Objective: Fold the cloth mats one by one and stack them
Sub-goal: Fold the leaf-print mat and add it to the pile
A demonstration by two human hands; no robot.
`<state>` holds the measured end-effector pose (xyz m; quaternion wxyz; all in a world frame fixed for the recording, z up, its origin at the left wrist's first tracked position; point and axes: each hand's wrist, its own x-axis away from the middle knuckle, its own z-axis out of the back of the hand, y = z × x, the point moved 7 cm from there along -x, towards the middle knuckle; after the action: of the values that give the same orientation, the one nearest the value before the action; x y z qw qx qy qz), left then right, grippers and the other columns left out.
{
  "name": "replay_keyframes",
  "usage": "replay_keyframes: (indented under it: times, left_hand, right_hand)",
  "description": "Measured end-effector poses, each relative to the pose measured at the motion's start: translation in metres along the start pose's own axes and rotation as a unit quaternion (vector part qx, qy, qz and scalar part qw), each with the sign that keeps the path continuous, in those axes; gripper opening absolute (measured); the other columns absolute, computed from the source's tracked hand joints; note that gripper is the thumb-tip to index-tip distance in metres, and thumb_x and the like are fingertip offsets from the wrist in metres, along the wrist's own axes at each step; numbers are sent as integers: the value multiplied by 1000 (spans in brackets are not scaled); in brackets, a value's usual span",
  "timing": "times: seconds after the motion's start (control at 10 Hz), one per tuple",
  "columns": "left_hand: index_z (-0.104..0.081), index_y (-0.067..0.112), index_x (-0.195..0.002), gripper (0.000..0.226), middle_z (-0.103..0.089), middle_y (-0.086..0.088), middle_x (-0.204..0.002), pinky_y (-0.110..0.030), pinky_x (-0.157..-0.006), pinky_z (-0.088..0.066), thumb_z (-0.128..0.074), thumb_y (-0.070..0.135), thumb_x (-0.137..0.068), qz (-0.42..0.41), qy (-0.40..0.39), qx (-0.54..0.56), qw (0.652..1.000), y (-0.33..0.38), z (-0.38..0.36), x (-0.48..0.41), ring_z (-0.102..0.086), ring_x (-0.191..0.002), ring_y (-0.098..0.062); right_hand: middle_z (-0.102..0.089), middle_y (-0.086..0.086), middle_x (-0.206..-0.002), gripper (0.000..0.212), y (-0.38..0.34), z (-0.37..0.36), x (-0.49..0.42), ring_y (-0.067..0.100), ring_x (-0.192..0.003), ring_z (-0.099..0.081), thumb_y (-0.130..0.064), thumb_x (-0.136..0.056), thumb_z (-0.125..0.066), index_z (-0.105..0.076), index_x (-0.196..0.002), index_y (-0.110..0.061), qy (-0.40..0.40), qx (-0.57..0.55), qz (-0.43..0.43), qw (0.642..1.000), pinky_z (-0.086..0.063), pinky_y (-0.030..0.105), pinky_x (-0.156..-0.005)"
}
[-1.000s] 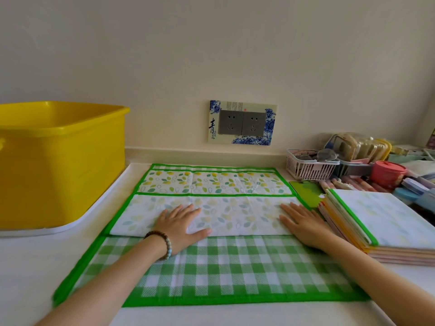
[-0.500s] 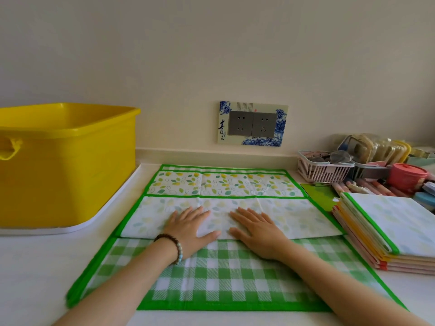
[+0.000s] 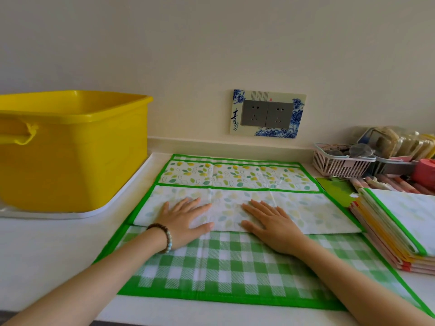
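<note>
While the left hand's fingers (image 3: pixel 191 203) and the right hand's fingers (image 3: pixel 259 206) lie straight and slightly fanned, gripping nothing, both palms press flat on a folded flap (image 3: pixel 317 214) of soft, pale cloth printed with faded leaves. The left hand (image 3: pixel 186 223) and the right hand (image 3: pixel 270 224) sit side by side near the flap's middle, their heels resting on the green-and-white checked weave below it. A bracelet (image 3: pixel 164 236) of round brown and pale blue beads circles the left wrist. The flap belongs to one cloth mat (image 3: pixel 235 269), rectangular, bound in bright green tape and spread flat on the smooth white counter (image 3: pixel 47 250); beyond the flap runs a band (image 3: pixel 235 176) of sharper yellow and green leaf print. Just beside the mat's right edge stands one stack of folded mats (image 3: pixel 404 222), its layered edges showing green, yellow, orange and pink; the number of mats in it cannot be told. To the left, one glossy yellow plastic tub (image 3: pixel 70 149) sits on a white tray (image 3: pixel 117 204). On the wall, a socket plate (image 3: pixel 267 114) holds two grey sockets inside a blue floral surround bearing the character 青. One pink slatted basket (image 3: pixel 341 164) stands at the far right.
</note>
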<state>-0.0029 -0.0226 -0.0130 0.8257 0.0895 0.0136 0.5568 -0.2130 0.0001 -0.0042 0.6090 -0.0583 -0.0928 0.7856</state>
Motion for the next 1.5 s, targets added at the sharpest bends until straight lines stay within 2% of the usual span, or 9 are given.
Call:
replay_keyframes:
  times: [0.2,0.4,0.6,0.8,1.0,1.1,1.3,1.4,1.5]
  left_hand:
    - [1,53,-142,110,9,21,-154,-49,-116,5,11,96,-41,27,9,4,1000,-35,5,15,9,-144,-10]
    - [-12,42,-146,98,-2,17,-156,-46,-118,-2,-17,92,-61,4,-2,77,997,-27,16,13,1,-144,-9]
    - [-38,42,-138,58,-26,18,-150,-28,-114,-18,-51,59,-85,-107,13,75,991,27,27,10,-23,-139,-4]
    - [-46,39,-135,46,-45,17,-141,-24,-103,-35,-42,55,-92,-124,38,-23,991,32,32,8,-43,-128,-5]
    - [-42,29,-138,42,-60,2,-128,-32,-87,-49,-23,39,-101,-151,63,-153,975,41,35,10,-60,-108,-17]
    - [-46,30,-135,41,-65,-2,-118,-34,-85,-50,-25,39,-101,-131,62,-129,981,35,36,8,-62,-99,-20]
    - [-62,16,-86,36,-43,9,-57,-17,-52,-30,-36,37,-99,-132,107,15,985,35,57,12,-39,-53,-6]
    - [-67,15,-76,36,-40,7,-53,-14,-47,-27,-48,39,-94,-131,86,94,983,32,70,14,-33,-48,-8]
    - [-54,21,-50,44,-28,8,-45,-20,-48,-28,-56,44,-87,-121,20,181,976,30,77,16,-25,-42,-8]
  right_hand:
    - [-4,-16,-158,63,1,0,1,6,-145,2,-66,-90,-20,-8,-147,-44,-2,0,0,1000,1,36,-120]
    - [-5,-16,-158,63,1,0,1,7,-145,1,-66,-90,-21,-9,-147,-43,-2,-4,-2,1000,2,36,-119]
    - [-7,-16,-157,61,2,1,1,7,-145,-1,-65,-91,-23,-13,-147,-43,4,-16,1,1000,1,35,-119]
    - [-21,-17,-154,56,3,7,4,6,-144,-14,-63,-90,-32,-29,-143,-43,13,-65,37,997,-5,36,-119]
    - [-32,-21,-148,51,9,18,25,1,-136,-31,-55,-90,-44,-38,-139,-42,1,-58,73,996,-25,25,-113]
    - [-37,-22,-145,44,15,23,31,2,-133,-36,-47,-95,-42,-41,-138,-41,5,-18,79,997,-28,21,-110]
    - [-65,-10,-119,32,36,50,36,9,-106,-61,-38,-96,-47,-63,-122,-27,32,-47,20,998,-45,20,-89]
    - [-71,-10,-104,29,34,64,39,13,-91,-66,-37,-94,-50,-68,-112,-25,-12,-80,24,996,-49,23,-81]
    - [-70,-17,-82,21,32,75,43,3,-73,-61,-42,-92,-52,-72,-88,-39,-75,-107,38,991,-51,26,-75]
